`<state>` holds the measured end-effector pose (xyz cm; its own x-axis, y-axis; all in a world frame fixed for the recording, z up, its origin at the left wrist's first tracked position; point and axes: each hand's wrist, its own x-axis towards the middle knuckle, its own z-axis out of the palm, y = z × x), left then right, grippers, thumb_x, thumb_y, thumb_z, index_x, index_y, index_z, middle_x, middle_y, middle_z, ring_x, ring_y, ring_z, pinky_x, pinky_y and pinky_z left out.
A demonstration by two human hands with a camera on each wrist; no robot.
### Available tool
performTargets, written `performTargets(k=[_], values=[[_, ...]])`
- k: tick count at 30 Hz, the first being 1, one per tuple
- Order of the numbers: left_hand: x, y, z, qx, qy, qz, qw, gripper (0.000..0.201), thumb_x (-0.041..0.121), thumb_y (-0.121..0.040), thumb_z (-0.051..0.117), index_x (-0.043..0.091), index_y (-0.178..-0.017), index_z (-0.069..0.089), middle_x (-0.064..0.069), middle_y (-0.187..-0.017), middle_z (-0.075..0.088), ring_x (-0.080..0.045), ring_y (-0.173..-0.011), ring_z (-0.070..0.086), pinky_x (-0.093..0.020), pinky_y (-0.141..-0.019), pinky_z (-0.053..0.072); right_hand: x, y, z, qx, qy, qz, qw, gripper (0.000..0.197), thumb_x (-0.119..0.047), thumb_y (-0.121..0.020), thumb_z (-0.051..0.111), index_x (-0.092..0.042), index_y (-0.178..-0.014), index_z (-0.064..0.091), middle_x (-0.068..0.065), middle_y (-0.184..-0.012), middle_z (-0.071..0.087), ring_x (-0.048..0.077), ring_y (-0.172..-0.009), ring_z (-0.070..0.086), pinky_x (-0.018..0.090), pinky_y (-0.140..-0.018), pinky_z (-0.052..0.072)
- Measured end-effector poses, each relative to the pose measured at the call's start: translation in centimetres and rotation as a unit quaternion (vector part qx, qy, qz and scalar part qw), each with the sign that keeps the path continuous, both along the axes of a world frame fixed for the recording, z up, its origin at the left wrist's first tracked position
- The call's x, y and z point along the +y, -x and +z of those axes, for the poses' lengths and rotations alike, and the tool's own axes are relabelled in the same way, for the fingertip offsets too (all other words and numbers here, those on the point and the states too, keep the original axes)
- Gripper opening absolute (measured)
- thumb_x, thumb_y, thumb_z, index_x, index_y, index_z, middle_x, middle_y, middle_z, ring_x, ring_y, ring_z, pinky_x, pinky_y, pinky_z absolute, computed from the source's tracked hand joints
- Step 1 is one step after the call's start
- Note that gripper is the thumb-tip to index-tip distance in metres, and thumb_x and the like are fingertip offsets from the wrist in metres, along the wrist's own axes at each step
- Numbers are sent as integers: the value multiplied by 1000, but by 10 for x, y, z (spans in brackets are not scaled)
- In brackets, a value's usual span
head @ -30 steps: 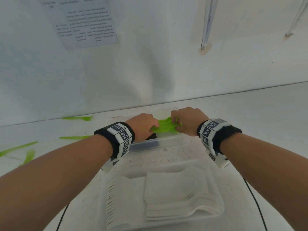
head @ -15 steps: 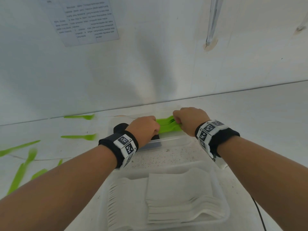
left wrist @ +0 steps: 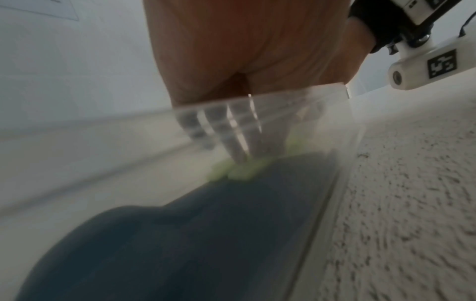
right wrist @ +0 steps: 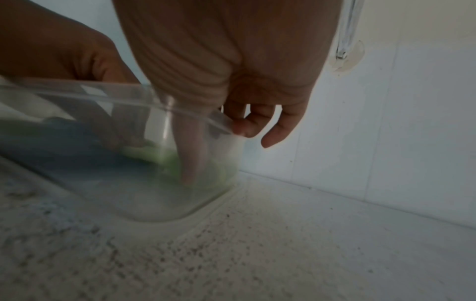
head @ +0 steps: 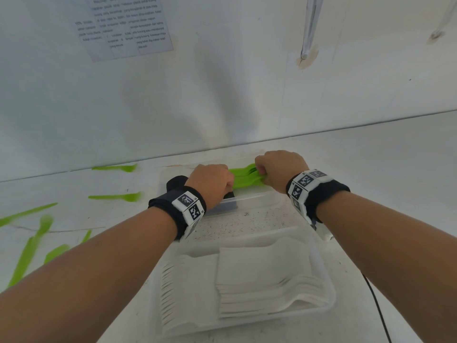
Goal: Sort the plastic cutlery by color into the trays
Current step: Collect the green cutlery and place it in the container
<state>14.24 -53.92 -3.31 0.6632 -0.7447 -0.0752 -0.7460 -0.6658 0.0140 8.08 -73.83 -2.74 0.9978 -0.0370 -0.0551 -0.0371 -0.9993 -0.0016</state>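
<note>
Both hands, left (head: 212,182) and right (head: 278,169), grip the green cutlery bundle (head: 243,179) inside the far tray (head: 249,201). Probable next: release, then collect the loose green pieces (head: 116,196) off the table (head: 371,169).

From my feed I've got a white, dark-speckled tabletop (head: 247,219) against the wall, with two clear plastic trays sitting on it, the near tray (head: 329,288) and the far tray (head: 249,198), plus loose bright green plastic cutlery (head: 116,196) scattered off to the left and a thin black cable (head: 378,308) on the right.
</note>
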Motion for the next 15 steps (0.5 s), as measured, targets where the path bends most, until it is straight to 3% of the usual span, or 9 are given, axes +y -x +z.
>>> performTargets(k=[4,7,10,12,15], values=[[0,1,12,-26,-57,-26,998,24,33,-103,51,29,-99,74,4,-102,60,-21,-89,61,-33,-77,44,-1,2,14,18,41,35,998,18,-45,-91,66,-31,-98,58,-6,-101,59,23,-101,54,35,-80,37],[-1,4,23,-19,-40,-20,999,22,34,-101,52,28,-101,73,3,-105,61,-23,-95,61,-37,-84,48,1,6,30,-4,14,30,999,31,-61,-91,60,-33,-103,65,-6,-105,59,22,-106,52,37,-85,39],[6,6,36,10,22,26,999,21,38,-98,55,27,-107,69,3,-109,63,-21,-100,60,-37,-90,47,5,6,48,-47,-74,1,996,31,-60,-94,56,-32,-103,63,-6,-104,58,21,-105,57,35,-85,43],[17,6,47,48,77,78,993,29,45,-97,57,27,-118,65,5,-111,65,-19,-104,60,-38,-94,48,14,6,59,-35,-173,-28,984,41,-62,-93,58,-30,-119,58,-6,-107,60,20,-105,59,36,-89,47],[41,11,66,106,148,152,971,56,53,-96,60,27,-144,47,0,-125,63,-19,-112,59,-36,-100,46,36,7,73,-1,-282,-54,958,70,-69,-90,58,-31,-145,42,1,-128,62,23,-112,61,36,-97,47]])
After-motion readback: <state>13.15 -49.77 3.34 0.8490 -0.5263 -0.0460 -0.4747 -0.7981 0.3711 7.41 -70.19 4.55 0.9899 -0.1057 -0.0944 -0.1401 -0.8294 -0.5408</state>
